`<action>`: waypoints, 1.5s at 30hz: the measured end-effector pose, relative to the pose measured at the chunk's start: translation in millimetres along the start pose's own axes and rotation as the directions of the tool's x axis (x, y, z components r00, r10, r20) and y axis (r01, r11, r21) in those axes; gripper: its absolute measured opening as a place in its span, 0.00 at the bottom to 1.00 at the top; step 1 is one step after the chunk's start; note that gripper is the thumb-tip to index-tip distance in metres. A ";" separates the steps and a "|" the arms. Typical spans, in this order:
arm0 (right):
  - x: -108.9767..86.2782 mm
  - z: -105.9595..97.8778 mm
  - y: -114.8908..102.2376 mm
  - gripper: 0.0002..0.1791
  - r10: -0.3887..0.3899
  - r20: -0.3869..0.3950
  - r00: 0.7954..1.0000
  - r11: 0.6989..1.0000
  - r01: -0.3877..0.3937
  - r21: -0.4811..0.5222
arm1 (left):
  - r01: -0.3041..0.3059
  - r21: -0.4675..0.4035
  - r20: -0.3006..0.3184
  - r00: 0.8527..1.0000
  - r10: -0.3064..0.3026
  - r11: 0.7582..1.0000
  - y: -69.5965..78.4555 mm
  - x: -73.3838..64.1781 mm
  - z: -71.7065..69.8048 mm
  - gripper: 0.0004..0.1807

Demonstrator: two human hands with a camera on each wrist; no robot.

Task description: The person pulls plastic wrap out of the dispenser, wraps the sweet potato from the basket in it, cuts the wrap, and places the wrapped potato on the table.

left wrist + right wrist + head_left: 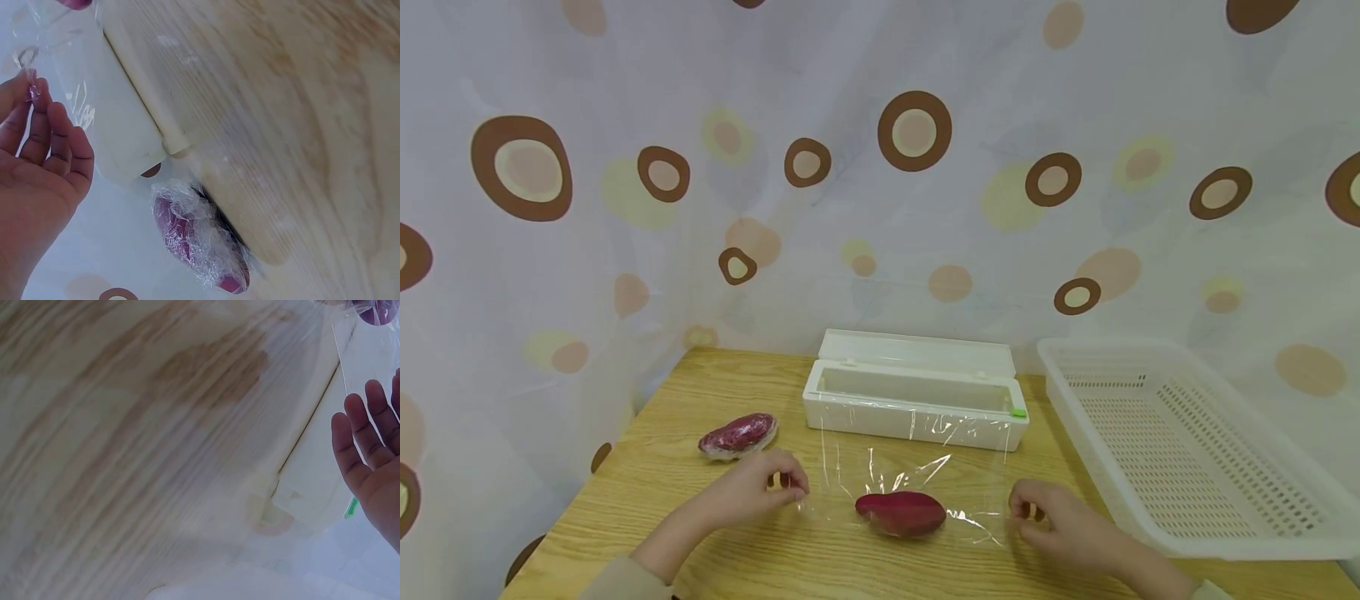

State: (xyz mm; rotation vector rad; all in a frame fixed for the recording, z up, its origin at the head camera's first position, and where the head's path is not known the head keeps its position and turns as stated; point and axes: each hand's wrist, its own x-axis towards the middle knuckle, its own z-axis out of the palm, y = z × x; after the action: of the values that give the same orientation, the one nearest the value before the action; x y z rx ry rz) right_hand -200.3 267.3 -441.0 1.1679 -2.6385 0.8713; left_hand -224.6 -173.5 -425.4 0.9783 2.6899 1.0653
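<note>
A purple sweet potato [904, 513] lies on the wooden table under a sheet of clear cling film [917, 471] drawn from a white film dispenser [917, 423]. At the film's left edge, my left hand [767, 485] pinches a gathered corner between thumb and forefinger. My right hand [1063, 525] is just beyond the film's right edge, its fingers loosely bent, and the right wrist view shows several of them [355, 434] spread apart; its thumb is hidden there. Behind my left hand lies another sweet potato [739, 435], wrapped in crumpled film.
The dispenser's lid [917, 353] is raised at the back, and a green slider [1018, 412] sits at its right end. A white slatted plastic basket [1101, 454] stands at the right. Behind the table [715, 383] hangs a patterned curtain [850, 225].
</note>
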 end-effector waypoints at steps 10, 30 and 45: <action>2.3 3.2 1.1 0.17 0.110 -0.009 0.994 0.993 -0.110 -0.033 | 0.043 0.012 -0.051 0.998 -0.042 0.999 -1.8 8.5 3.2 0.03; 6.8 10.8 13.3 0.14 0.051 0.036 0.998 0.996 -0.048 -0.072 | 0.097 0.114 -0.054 0.994 -0.092 0.989 -7.4 12.5 10.8 0.03; 8.3 12.2 12.9 0.11 0.132 0.111 0.985 0.990 -0.126 -0.060 | 0.112 0.135 0.049 0.992 -0.120 0.985 -16.9 15.7 18.7 0.07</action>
State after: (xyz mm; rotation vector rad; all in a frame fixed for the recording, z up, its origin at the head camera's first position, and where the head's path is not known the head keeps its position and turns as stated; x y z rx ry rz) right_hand -213.8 262.1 -454.2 1.0754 -2.8393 0.7716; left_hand -240.4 -162.5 -448.1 0.8444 2.7617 0.8357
